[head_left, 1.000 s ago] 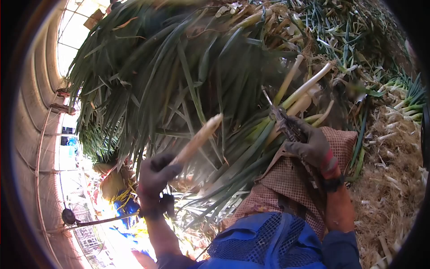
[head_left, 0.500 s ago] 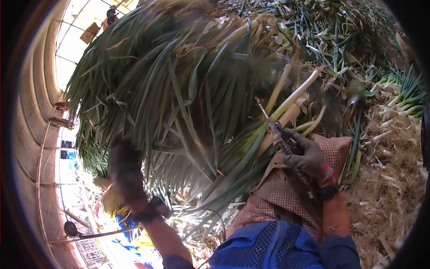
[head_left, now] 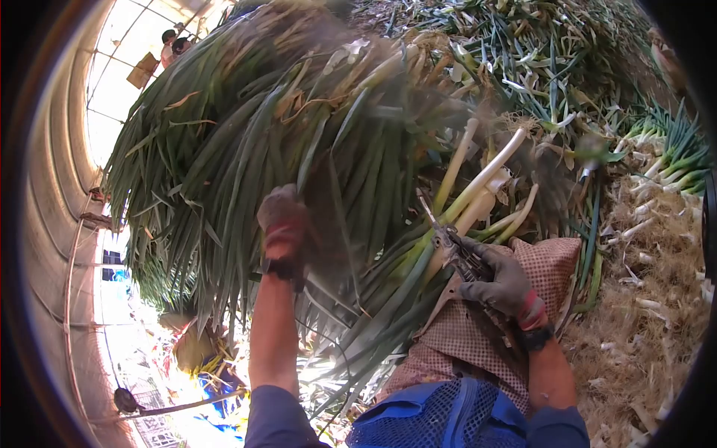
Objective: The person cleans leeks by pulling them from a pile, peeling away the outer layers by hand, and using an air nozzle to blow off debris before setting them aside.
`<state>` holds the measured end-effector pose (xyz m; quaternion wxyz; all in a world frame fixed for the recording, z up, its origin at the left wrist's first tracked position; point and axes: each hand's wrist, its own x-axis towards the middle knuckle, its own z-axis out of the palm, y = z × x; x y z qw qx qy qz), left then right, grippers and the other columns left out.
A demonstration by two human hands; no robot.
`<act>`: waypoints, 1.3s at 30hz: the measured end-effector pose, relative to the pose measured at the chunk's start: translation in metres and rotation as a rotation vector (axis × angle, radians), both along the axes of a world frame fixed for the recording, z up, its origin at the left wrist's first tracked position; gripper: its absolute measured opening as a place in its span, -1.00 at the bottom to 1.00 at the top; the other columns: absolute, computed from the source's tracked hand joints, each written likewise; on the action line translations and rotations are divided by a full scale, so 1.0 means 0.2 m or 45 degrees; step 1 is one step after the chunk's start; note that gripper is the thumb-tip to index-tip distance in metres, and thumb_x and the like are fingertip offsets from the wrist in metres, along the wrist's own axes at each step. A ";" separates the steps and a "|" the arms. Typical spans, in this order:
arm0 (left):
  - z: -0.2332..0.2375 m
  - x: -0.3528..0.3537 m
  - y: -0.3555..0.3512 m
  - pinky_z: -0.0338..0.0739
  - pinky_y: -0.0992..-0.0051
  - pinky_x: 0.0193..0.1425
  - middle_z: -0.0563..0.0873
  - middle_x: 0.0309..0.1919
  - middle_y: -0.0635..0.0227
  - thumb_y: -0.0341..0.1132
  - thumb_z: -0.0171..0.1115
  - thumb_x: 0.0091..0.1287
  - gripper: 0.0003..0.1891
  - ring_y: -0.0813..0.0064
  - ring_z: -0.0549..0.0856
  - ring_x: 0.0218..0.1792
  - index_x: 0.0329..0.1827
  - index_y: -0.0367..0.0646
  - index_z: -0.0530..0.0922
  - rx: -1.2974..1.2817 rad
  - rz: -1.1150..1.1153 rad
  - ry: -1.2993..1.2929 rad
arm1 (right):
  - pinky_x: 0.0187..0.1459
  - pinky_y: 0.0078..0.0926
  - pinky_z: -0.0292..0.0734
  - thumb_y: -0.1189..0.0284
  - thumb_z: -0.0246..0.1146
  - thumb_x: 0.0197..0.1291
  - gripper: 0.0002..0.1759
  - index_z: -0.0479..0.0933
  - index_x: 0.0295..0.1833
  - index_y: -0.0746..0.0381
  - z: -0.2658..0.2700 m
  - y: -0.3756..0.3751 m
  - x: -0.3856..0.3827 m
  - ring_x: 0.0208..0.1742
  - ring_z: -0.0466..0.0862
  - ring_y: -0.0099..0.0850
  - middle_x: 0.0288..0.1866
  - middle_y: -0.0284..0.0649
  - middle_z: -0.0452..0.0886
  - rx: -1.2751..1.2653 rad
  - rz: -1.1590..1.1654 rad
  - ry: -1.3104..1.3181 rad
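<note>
Left hand risen into leek leaves (blurred, grip unclear); right hand closed round knife against stalks.

Matt cloth gloves; glossy smooth leek stalks.

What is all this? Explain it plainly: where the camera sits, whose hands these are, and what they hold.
One picture, from a camera worn on a person's head, looking down at their own gloved hands; the dark round edge is the lens. A big bundle of green onions lies across a checked cloth in front of them. The left hand is up among the green leaves; it is blurred, so its grip is unclear. The right hand grips what looks like a small knife beside the white stalks. Straw and more onions cover the ground at right.
</note>
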<state>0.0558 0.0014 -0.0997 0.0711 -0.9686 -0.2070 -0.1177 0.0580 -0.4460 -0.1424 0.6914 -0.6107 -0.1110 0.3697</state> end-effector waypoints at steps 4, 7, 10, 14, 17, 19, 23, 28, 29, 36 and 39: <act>0.08 -0.41 -0.19 0.70 0.02 -0.11 0.82 -0.23 0.07 -0.37 0.39 0.21 -0.82 -0.08 0.82 -0.14 -0.13 -0.06 0.81 -0.139 -0.143 0.142 | 0.33 -0.49 0.63 0.52 0.58 0.15 -0.02 0.35 0.68 0.45 -0.05 0.03 0.02 0.26 0.68 -0.49 0.38 -0.15 0.66 -0.067 0.022 -0.112; 0.09 -0.72 -0.52 0.70 0.04 -0.07 0.82 -0.24 0.09 -0.29 0.49 0.22 -0.78 -0.04 0.81 -0.14 -0.08 -0.08 0.79 -0.290 -0.293 0.488 | 0.34 -0.45 0.63 0.52 0.58 0.15 -0.02 0.35 0.67 0.46 -0.07 0.07 0.01 0.25 0.69 -0.45 0.39 -0.14 0.66 0.080 -0.036 0.091; 0.07 -0.81 -0.66 0.71 0.12 0.10 0.84 -0.11 0.08 -0.12 0.57 0.30 -0.64 0.08 0.83 0.00 0.04 -0.13 0.80 -0.677 -0.346 0.459 | 0.32 -0.42 0.64 0.50 0.57 0.15 -0.05 0.38 0.67 0.43 -0.06 0.12 -0.01 0.22 0.71 -0.45 0.33 -0.15 0.71 0.077 -0.010 -0.035; -0.09 -0.61 -0.57 0.70 0.16 0.17 0.85 -0.05 0.12 0.00 0.60 0.33 -0.54 0.18 0.84 0.06 0.12 -0.14 0.80 -0.919 -0.267 0.083 | 0.28 -0.40 0.65 0.37 0.53 0.18 -0.09 0.44 0.68 0.24 0.03 0.21 -0.03 0.12 0.78 -0.42 0.16 -0.09 0.80 -0.205 0.010 -0.394; -0.32 -0.49 -0.48 0.70 0.18 0.17 0.85 -0.03 0.15 -0.01 0.60 0.33 -0.55 0.16 0.84 0.05 0.12 -0.13 0.80 -0.950 -0.057 -0.017 | 0.24 -0.28 0.67 0.19 0.52 0.17 -0.08 0.46 0.68 0.07 0.05 0.24 -0.07 0.10 0.83 -0.16 0.09 0.06 0.80 -0.236 0.237 -0.545; -0.35 -0.44 -0.47 0.70 0.19 0.15 0.85 -0.02 0.15 -0.03 0.60 0.32 -0.57 0.13 0.84 0.03 0.11 -0.11 0.81 -0.899 0.032 -0.051 | 0.24 -0.22 0.68 0.15 0.52 0.17 -0.05 0.44 0.70 0.07 0.07 0.30 -0.10 0.10 0.84 -0.05 0.09 0.12 0.80 -0.381 0.318 -0.658; -0.32 -0.38 -0.53 0.70 0.18 0.12 0.85 -0.01 0.16 -0.04 0.60 0.28 -0.58 0.07 0.82 -0.01 0.10 -0.09 0.82 -0.730 0.033 -0.117 | 0.24 -0.15 0.68 0.21 0.51 0.18 -0.05 0.41 0.70 0.16 0.20 0.39 -0.11 0.12 0.82 0.06 0.12 0.17 0.79 -0.633 0.455 -0.735; -0.34 -0.37 -0.54 0.69 0.15 0.11 0.84 -0.01 0.18 0.01 0.58 0.27 -0.53 0.07 0.82 0.02 0.14 -0.06 0.80 -0.565 0.032 -0.052 | 0.16 -0.03 0.69 0.15 0.50 0.19 -0.09 0.44 0.67 0.07 0.08 0.53 -0.04 0.03 0.80 0.15 0.02 0.19 0.78 -0.662 0.153 -0.991; -0.33 -0.37 -0.55 0.69 0.14 0.11 0.83 -0.01 0.18 0.01 0.57 0.28 -0.52 0.07 0.82 0.03 0.16 -0.06 0.80 -0.543 0.028 -0.032 | 0.16 0.00 0.69 0.11 0.49 0.20 -0.09 0.43 0.68 0.04 0.08 0.56 0.03 0.03 0.80 0.16 0.01 0.20 0.77 -0.690 0.123 -1.023; -0.33 -0.35 -0.61 0.72 0.10 0.10 0.80 0.01 0.20 0.05 0.42 0.40 -0.48 0.07 0.82 0.03 0.33 0.01 0.71 -0.323 0.036 0.067 | 0.20 0.08 0.67 0.06 0.48 0.23 -0.11 0.43 0.68 -0.05 0.18 0.76 0.45 0.07 0.79 0.18 0.00 0.19 0.75 -0.789 0.051 -1.169; -0.35 -0.32 -0.58 0.67 0.09 0.28 0.75 0.21 0.13 0.05 0.43 0.38 -0.38 -0.01 0.76 0.20 0.47 0.02 0.63 -0.393 0.103 0.201 | 0.20 0.07 0.67 0.07 0.49 0.22 -0.09 0.42 0.69 -0.08 0.20 0.81 0.54 0.09 0.78 0.20 0.04 0.22 0.74 -0.843 0.068 -1.220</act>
